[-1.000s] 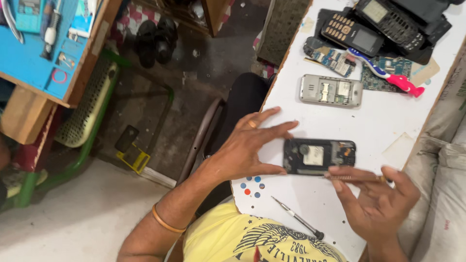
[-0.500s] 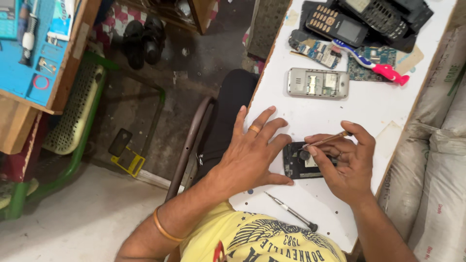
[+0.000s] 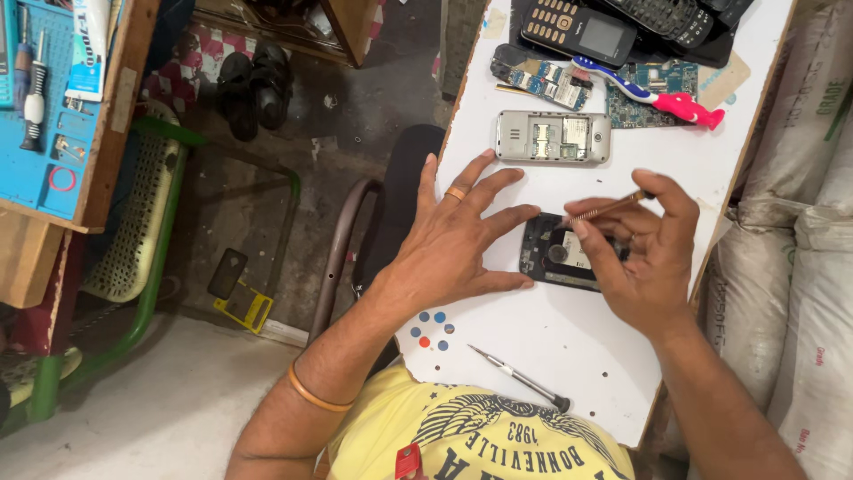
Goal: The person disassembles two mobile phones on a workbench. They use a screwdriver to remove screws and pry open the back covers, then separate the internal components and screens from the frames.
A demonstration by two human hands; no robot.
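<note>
A dark opened phone body [image 3: 558, 253] lies flat on the white table [image 3: 551, 342]. My left hand [image 3: 453, 240] rests spread on the table, its fingertips pressing the phone's left edge. My right hand [image 3: 641, 253] covers the phone's right end and pinches a thin screwdriver [image 3: 608, 208], whose tip points down at the phone's upper edge. Part of the phone is hidden under my right hand.
A silver opened phone [image 3: 553, 137] lies farther up the table, beyond it circuit boards [image 3: 544, 78], a toothbrush [image 3: 653, 97] and black keypad phones [image 3: 579, 31]. A second screwdriver [image 3: 520, 378] lies near the table's front edge. Sacks [image 3: 800, 231] stand right; a blue tool mat [image 3: 40, 98] far left.
My right hand came in from the lower right onto the phone's right end and now holds the screwdriver tip against it. My left hand stays on the phone's left edge.
</note>
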